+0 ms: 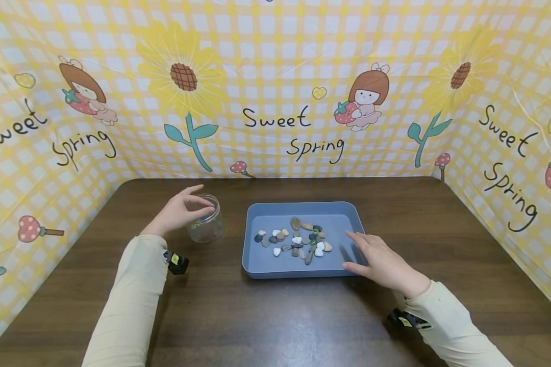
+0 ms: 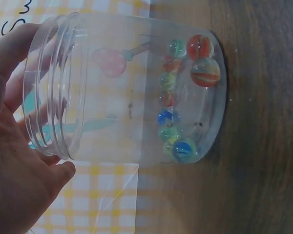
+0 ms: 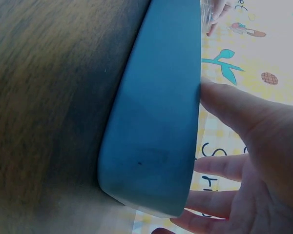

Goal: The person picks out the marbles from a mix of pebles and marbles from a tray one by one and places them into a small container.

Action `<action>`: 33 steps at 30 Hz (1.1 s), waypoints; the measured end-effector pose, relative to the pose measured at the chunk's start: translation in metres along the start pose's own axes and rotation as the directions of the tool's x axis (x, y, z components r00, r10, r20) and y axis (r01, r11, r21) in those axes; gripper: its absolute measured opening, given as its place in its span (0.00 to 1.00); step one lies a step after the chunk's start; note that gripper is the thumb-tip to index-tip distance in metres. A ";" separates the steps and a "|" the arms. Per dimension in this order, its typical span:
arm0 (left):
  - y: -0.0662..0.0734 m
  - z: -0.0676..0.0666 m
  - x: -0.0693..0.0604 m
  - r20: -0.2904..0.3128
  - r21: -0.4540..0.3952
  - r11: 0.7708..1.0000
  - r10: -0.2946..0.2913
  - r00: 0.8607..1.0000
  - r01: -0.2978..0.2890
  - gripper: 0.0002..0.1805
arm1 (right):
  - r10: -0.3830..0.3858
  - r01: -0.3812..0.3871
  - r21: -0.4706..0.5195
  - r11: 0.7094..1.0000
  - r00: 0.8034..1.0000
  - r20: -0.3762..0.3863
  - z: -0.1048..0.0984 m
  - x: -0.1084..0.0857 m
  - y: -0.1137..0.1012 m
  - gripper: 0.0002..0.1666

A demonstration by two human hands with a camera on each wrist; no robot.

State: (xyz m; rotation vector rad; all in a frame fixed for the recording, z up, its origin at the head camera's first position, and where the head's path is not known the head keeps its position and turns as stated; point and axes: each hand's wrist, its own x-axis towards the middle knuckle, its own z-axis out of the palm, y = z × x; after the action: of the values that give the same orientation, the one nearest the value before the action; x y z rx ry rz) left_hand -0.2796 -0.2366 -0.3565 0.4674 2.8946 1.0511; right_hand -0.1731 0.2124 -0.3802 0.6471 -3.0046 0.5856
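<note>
A clear jar [image 1: 206, 232] stands upright on the table, left of the tray. Several coloured glass marbles [image 2: 184, 151] lie at its bottom. My left hand [image 1: 181, 210] is at the jar's mouth, fingers extended and thumb apart, with nothing visible between them. A blue tray [image 1: 245, 255] holds scattered pebbles [image 1: 295, 223] in white, grey, tan and black; a greenish marble [image 1: 316, 231] seems to lie among them. Over the tray's right side, my right hand [image 1: 385, 262] has its fingers spread and holds nothing; whether it touches the rim I cannot tell.
The brown wooden table [image 1: 275, 321] is enclosed at the back and sides by a yellow checked cloth [image 1: 275, 66] with printed flowers and figures. Each sleeve carries a small black camera [image 1: 176, 262] at the wrist.
</note>
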 end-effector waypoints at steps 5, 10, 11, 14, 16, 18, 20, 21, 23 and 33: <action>0.001 0.000 0.000 -0.016 0.006 1.000 0.004 1.000 -0.004 0.20 | -0.002 0.002 -0.001 1.000 1.000 -0.004 0.001 0.000 0.001 0.42; 0.012 -0.001 -0.001 -0.079 -0.026 0.999 0.031 0.996 -0.033 0.19 | 0.000 0.000 -0.001 1.000 1.000 -0.006 0.001 0.000 0.001 0.42; 0.016 -0.001 0.000 -0.091 -0.031 0.998 0.043 0.995 -0.046 0.18 | 0.000 0.000 -0.001 1.000 1.000 -0.006 0.001 0.000 0.001 0.42; 0.030 0.000 0.002 -0.112 -0.039 0.994 0.094 0.989 -0.099 0.17 | 0.000 0.000 0.000 1.000 1.000 -0.008 0.001 0.000 0.001 0.42; 0.042 0.001 0.005 -0.109 -0.037 0.990 0.128 0.986 -0.133 0.16 | -0.001 0.001 0.000 1.000 1.000 -0.010 0.001 0.000 0.001 0.43; 0.054 0.004 0.008 -0.095 -0.039 0.986 0.158 0.983 -0.162 0.15 | -0.002 0.002 0.001 1.000 1.000 -0.010 0.001 0.000 0.001 0.43; 0.067 0.008 0.011 -0.077 -0.032 0.982 0.185 0.980 -0.188 0.13 | -0.001 0.001 0.003 1.000 1.000 -0.009 0.000 0.000 0.001 0.43; 0.073 0.011 0.013 -0.067 -0.031 0.978 0.202 0.977 -0.205 0.13 | -0.001 0.001 0.005 1.000 1.000 -0.009 0.000 0.000 0.002 0.43; 0.084 0.017 0.017 -0.046 -0.032 0.969 0.242 0.969 -0.244 0.11 | -0.001 0.002 0.008 1.000 1.000 -0.008 0.001 0.000 0.002 0.43; 0.123 0.060 0.039 0.106 -0.039 0.929 0.369 0.923 -0.367 0.09 | -0.006 0.006 0.009 1.000 1.000 -0.009 0.002 0.001 0.003 0.44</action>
State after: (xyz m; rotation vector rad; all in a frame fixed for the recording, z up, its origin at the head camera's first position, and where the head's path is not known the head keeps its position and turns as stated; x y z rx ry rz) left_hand -0.2763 -0.0981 -0.3221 1.0670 2.7561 1.0461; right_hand -0.1749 0.2144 -0.3827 0.6516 -2.9929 0.6002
